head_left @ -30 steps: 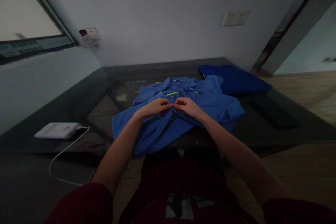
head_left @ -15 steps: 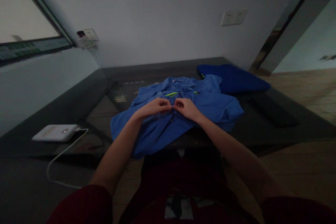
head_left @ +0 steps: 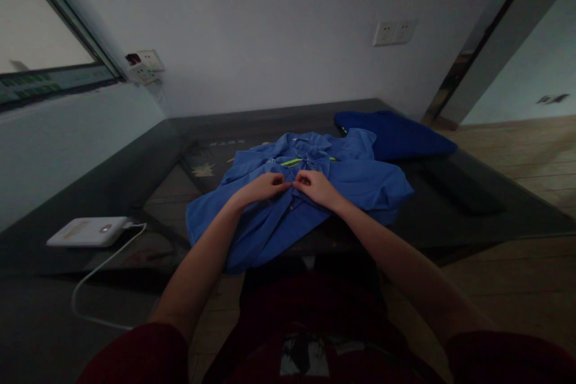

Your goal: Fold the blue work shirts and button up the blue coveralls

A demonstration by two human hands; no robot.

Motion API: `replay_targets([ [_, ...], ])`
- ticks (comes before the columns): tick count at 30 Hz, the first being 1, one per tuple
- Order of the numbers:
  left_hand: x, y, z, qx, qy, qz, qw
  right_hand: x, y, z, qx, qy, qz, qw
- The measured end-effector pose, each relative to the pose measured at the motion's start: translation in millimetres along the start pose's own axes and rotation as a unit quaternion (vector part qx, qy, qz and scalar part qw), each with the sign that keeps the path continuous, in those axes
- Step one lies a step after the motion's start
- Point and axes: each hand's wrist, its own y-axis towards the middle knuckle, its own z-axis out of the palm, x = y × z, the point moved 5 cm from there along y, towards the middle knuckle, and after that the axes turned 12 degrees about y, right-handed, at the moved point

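Drawn back together since half a second ago, fingertips meeting: left hand (head_left: 262, 186) and right hand (head_left: 317, 187) both pinched on the front placket of the blue shirt (head_left: 364, 183), spread flat on the desk (head_left: 454, 207). At its 1 o'clock, touching, a folded dark blue garment (head_left: 398, 139); at 9 o'clock, well apart, a white device (head_left: 87, 231).

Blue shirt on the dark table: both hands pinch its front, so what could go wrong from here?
The blue shirt hangs over the near edge of the table; a tug by the left hand or right hand, both pinching its front, could drag it off. In this dim light the two front edges might also end up misaligned.
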Motion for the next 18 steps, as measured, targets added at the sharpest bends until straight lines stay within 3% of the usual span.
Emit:
replay_targets([
  [4, -3.0, -0.8, 3.9, 0.019, -0.026, 0.022, 0.999, -0.2, 0.3, 1.3, 0.016, 0.006, 0.009, 1.0],
  [8, -4.7, -0.2, 2.0, -0.005, -0.007, 0.027, 1.0, 1.3, 0.7, 2.2, 0.036, 0.008, 0.01, 0.999],
  [18, -10.3, 0.4, 1.5, 0.006, -0.039, 0.024, 0.999, 4.8, -4.6, 3.2, 0.009, -0.07, -0.005, 0.998],
])
